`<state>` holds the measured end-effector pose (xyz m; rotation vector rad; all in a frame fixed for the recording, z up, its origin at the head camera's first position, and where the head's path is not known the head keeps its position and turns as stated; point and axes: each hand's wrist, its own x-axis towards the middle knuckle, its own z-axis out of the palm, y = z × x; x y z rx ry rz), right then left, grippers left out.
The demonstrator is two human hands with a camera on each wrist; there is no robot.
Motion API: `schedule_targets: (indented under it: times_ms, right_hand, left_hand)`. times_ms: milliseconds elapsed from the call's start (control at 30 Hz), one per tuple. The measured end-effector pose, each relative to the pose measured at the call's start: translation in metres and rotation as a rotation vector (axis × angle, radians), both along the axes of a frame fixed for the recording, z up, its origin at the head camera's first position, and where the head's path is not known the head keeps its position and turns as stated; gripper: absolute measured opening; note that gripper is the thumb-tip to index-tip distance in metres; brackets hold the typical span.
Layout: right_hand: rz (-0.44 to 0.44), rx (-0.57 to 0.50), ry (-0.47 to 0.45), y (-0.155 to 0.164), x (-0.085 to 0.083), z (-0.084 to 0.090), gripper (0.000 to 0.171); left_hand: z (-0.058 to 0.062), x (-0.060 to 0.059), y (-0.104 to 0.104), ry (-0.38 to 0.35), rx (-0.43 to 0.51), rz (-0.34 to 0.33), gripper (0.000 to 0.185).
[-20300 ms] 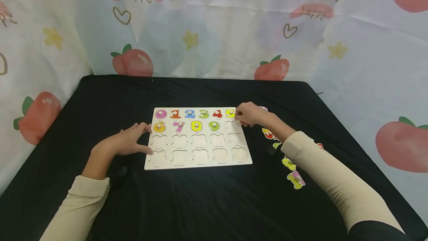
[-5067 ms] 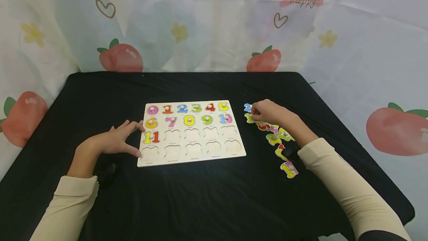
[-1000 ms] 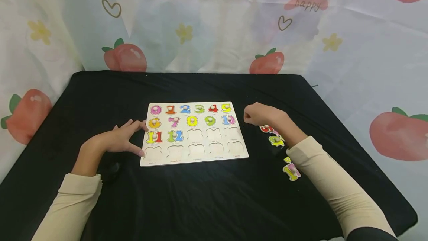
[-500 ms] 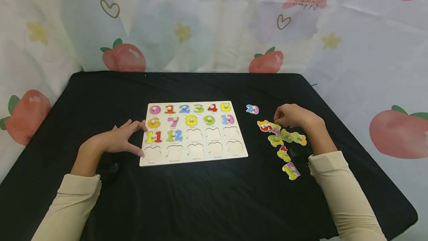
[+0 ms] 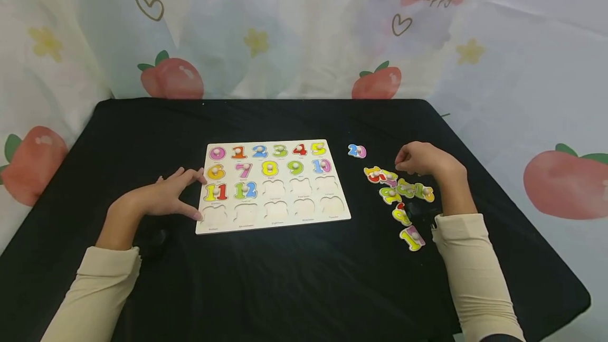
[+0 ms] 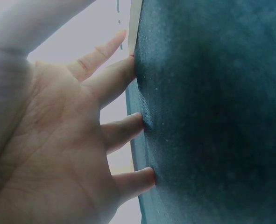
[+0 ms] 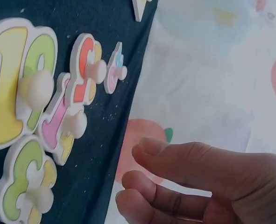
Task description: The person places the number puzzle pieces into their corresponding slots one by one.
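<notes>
A person sits at a black tabletop (image 5: 294, 278) with a wooden number puzzle board (image 5: 273, 186) in front of them. Numbers zero through twelve sit in the board's upper rows; the remaining slots, from thirteen on, are bare. The left hand (image 5: 161, 199) lies flat with straight fingers against the board's left edge, its grip released, steadying the board. The right hand (image 5: 423, 160) hovers over a cluster of loose number pieces (image 5: 401, 194) to the right of the board, fingers loosely curled and grasping nothing. A yellow and red piece (image 5: 375, 174), which looks like the thirteen, lies just beside its fingertips; a separate piece showing twenty (image 5: 357, 151) lies apart, nearer the board. The step in hand appears to be choosing the next number. The next move likely calls for pinching that piece's small knob and carrying it to the first bare slot.
</notes>
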<state>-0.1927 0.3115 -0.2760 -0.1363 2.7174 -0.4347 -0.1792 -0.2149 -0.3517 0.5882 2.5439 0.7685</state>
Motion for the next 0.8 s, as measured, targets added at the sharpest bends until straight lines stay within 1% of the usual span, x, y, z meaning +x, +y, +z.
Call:
schedule_targets:
  times_ms: [100,167,233,333,400,467,600,667,733,800]
  right_hand:
    - [-0.017,0.001,-0.039,0.006,0.001,-0.005,0.021]
    - [-0.014,0.006,-0.044,0.01,0.002,-0.008,0.021]
    - [-0.01,0.003,-0.029,0.014,0.002,-0.011,0.021]
    - [-0.004,-0.003,0.02,0.017,0.001,-0.011,0.021]
    - [-0.008,-0.022,0.018,0.019,-0.001,-0.008,0.022]
    - [-0.008,-0.039,-0.027,0.021,-0.002,-0.007,0.023]
    - [-0.042,-0.072,-0.209,0.033,0.002,-0.009,0.026]
    - [-0.066,-0.08,-0.274,0.037,0.004,-0.011,0.025]
    - [-0.081,-0.095,-0.312,0.036,0.005,-0.013,0.021]
    - [-0.074,-0.089,-0.319,0.031,0.005,-0.015,0.02]
  left_hand:
    - [0.001,-0.001,0.001,-0.005,0.003,-0.002,0.085]
    - [0.002,-0.001,0.003,-0.01,-0.003,-0.005,0.085]
    - [0.002,-0.002,0.003,-0.014,-0.01,-0.006,0.085]
    - [0.002,-0.003,0.001,-0.009,-0.017,-0.005,0.085]
    - [0.002,-0.003,-0.001,-0.007,-0.012,-0.003,0.085]
    - [0.001,-0.003,-0.002,-0.01,-0.006,-0.004,0.085]
    - [0.0,-0.001,-0.002,-0.017,-0.005,-0.005,0.086]
    - [0.0,-0.001,-0.002,-0.016,0.0,-0.006,0.086]
    - [0.001,-0.001,-0.002,-0.013,0.005,-0.009,0.085]
    - [0.001,-0.001,-0.001,-0.009,0.009,-0.011,0.085]
